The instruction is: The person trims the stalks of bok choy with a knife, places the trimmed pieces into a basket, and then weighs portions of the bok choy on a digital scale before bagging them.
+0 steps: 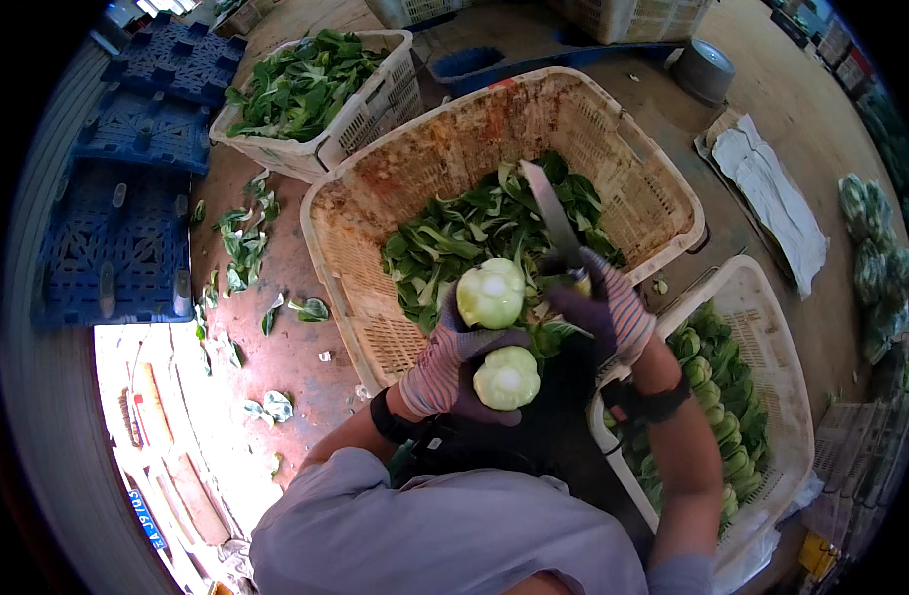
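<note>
My left hand (443, 369), in a striped glove with purple palm and fingers, is closed around two heads of bok choy. The upper bok choy (491, 294) and the lower bok choy (507, 379) both show their pale cut bases facing up. In my right hand (613, 312), gloved alike, is a knife (551, 206) whose broad blade points up and away to the left. Both hands are over the near side of a large, stained cream crate (430, 149). Loose green leaves (445, 238) lie inside it, just beyond the bok choy.
To my right stands a white crate (784, 357) with trimmed bok choy (722, 407). Another crate (400, 74) heaped with leaves is at the far left, near blue pallets (117, 228). Scattered leaves (241, 248) litter the floor. A metal bucket (704, 71) and paper sheet (767, 193) lie beyond.
</note>
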Demonstrator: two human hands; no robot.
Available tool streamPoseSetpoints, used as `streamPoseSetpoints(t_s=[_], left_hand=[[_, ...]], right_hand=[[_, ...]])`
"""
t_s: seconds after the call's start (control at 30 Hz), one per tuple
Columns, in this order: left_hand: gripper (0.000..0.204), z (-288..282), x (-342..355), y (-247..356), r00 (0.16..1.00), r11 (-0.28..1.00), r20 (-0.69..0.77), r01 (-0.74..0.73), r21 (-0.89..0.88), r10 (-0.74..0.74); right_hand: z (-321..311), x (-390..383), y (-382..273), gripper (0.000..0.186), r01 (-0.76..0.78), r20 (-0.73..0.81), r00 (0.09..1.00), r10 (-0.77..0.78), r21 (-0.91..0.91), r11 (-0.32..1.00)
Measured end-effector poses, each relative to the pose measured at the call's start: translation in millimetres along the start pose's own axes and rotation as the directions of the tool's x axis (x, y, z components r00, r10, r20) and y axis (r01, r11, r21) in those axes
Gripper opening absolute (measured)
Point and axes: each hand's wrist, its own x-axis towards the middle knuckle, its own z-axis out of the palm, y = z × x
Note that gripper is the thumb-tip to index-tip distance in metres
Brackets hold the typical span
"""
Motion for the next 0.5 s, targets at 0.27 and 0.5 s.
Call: streamPoseSetpoints(t_s=[0.27, 0.5], left_hand=[[0.069, -8, 2, -1, 0.992, 0.939, 0.065, 0.126, -0.319, -0.111], [0.066, -34, -7, 4, 0.979, 0.980, 0.102, 0.183, -0.083, -0.174]], right_hand=[[30, 5, 32, 0.060, 0.145, -0.060, 0.989, -0.137, 0.169, 0.975], [26, 10, 38, 0.062, 0.180, 0.010, 0.983, -0.182, 0.106, 0.978]])
